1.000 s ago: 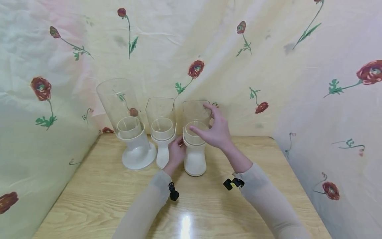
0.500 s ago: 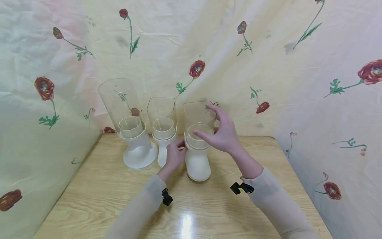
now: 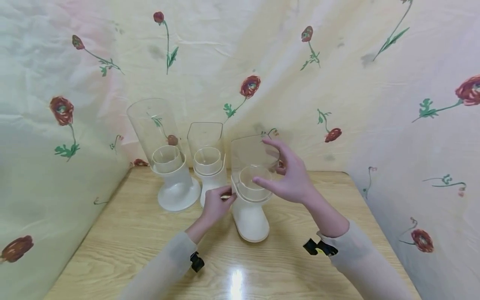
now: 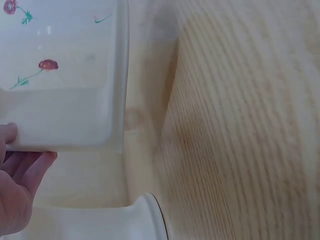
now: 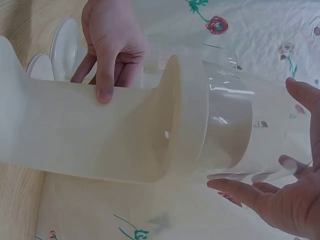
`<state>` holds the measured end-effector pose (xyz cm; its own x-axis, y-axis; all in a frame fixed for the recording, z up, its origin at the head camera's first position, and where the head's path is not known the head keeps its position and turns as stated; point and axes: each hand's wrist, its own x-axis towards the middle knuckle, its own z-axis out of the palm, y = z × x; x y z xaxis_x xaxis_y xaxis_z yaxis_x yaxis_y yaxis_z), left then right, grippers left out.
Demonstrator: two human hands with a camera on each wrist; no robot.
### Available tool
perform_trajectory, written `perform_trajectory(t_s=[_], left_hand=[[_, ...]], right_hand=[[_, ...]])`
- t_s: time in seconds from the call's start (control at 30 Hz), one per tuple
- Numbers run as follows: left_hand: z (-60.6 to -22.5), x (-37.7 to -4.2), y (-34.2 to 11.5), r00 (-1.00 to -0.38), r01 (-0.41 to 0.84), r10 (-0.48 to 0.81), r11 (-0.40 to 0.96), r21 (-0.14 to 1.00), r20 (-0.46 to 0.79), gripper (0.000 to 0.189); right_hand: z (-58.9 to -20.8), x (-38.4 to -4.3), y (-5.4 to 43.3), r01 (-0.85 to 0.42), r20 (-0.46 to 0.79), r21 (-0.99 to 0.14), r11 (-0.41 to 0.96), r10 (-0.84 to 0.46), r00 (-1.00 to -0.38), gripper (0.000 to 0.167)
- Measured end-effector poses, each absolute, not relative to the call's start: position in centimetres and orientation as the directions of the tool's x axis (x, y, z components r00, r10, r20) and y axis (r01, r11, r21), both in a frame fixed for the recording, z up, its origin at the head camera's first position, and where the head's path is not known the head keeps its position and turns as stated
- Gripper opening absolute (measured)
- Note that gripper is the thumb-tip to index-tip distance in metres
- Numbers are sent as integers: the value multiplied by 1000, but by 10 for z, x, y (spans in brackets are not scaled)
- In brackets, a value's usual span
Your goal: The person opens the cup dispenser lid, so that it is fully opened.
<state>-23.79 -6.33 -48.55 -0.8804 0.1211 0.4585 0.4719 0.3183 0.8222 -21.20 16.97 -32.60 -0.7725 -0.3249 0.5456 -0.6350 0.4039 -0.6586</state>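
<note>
A white pedestal stand (image 3: pixel 251 225) with a clear cup-like ring and a tall clear panel on top is between my hands, tilted a little. My left hand (image 3: pixel 214 206) pinches the left edge of its white body; in the right wrist view the left thumb (image 5: pixel 105 92) lies over that edge. My right hand (image 3: pixel 292 177) is curved around the clear upper part, thumb in front and fingers behind. In the right wrist view, several fingertips (image 5: pixel 220 184) meet the clear wall. A similar, smaller-looking stand (image 3: pixel 213 183) is just left of my left hand.
Another white stand (image 3: pixel 176 193) with a round foot and a taller clear tube (image 3: pixel 151 125) is at the back left. Flower-printed cloth (image 3: pixel 210 50) hangs behind and on both sides of the wooden tabletop (image 3: pixel 157 246).
The held stand has come forward toward me and slightly right, away from the other stands, and tilts more. Both hands have moved with it; the other two stands remain at the back.
</note>
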Motion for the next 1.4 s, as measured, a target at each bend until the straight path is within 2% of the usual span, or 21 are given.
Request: perform_trajectory(t_s=[0.17, 0.4, 0.67, 1.03, 1.4], left_hand=[[-483, -224, -69, -885, 465, 136, 307, 831, 445, 21], [-485, -208, -75, -887, 461, 154, 330, 824, 435, 16], [-490, -196, -81, -885, 465, 163, 313, 828, 436, 19], [-501, -183, -87, -873, 488, 144, 295, 822, 467, 17], [-510, -176, -90, -873, 487, 130, 264, 833, 469, 18]], right_hand=[[-328, -206, 175, -647, 538, -663, 377, -361, -762, 94], [-336, -201, 181, -641, 516, -722, 261, -414, -750, 95], [-338, -196, 182, -685, 524, -679, 263, -479, -704, 95], [-347, -200, 182, -691, 515, -708, 146, -563, -646, 95], [-353, -197, 181, -678, 487, -721, 139, -594, -640, 95]])
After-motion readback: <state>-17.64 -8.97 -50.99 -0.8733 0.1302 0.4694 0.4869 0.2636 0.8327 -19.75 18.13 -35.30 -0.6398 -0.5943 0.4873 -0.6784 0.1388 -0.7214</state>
